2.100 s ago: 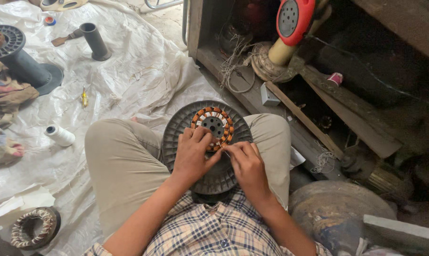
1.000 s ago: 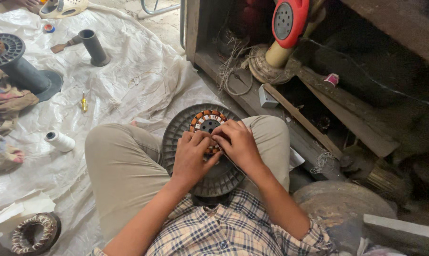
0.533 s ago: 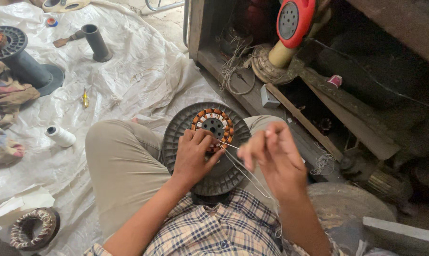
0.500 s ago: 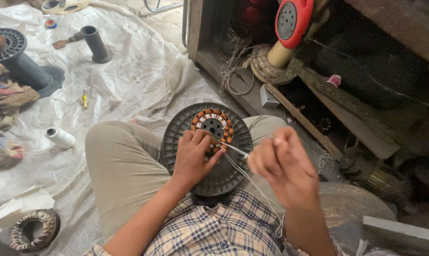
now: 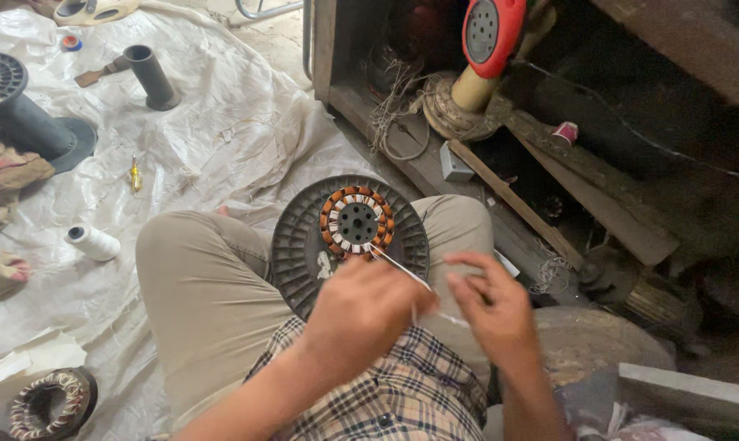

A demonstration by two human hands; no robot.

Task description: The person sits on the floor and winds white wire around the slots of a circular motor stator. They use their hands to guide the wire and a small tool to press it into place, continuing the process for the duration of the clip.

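Dark round disc (image 5: pixel 304 245) with copper coil ring (image 5: pixel 356 221) resting on the lap. Left hand (image 5: pixel 368 304), below the ring, pinches a thin wire (image 5: pixel 402 265) running from the coils. Right hand (image 5: pixel 492 304), right of the disc, fingers half-curled; its grip cannot be told.

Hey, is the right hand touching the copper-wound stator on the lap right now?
Apart. The head view shows the right hand pulled back over the right thigh, with the dark disc's rim and trouser cloth showing between it and the copper-wound stator.
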